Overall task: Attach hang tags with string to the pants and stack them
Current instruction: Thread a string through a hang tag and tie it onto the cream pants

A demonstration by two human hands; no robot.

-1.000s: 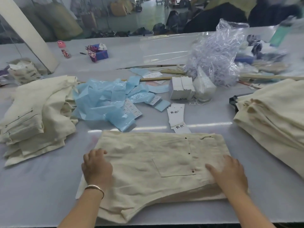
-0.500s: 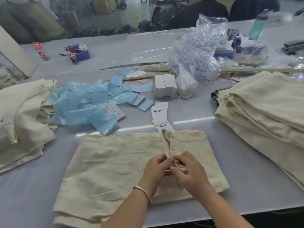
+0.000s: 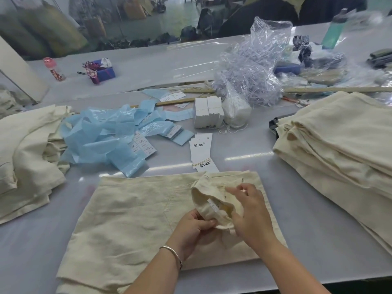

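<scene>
Item: folded pants [image 3: 135,211], bench [image 3: 318,236] centre; waistband turned back, no tag on it yet; hang tags [image 3: 201,152] lie just beyond; piles of pants left [image 3: 27,153] and right [image 3: 339,141]. Left hand [image 3: 192,230] grip pinches waistband edge; right hand [image 3: 252,211] grip curls round waistband.

Folded cream pants [image 3: 135,211] lie flat on grey table [image 3: 318,240]. Waistband turned up; left hand [image 3: 194,228] pinches its lower edge, right hand [image 3: 252,215] grips the fold from the right. White inner label [image 3: 213,204] exposed. Hang tags [image 3: 201,151] just beyond pants. Cream stacks: 1 at left [image 3: 27,153], 1 at right [image 3: 339,149]. Blue plastic bags [image 3: 101,136] near left stack.
</scene>
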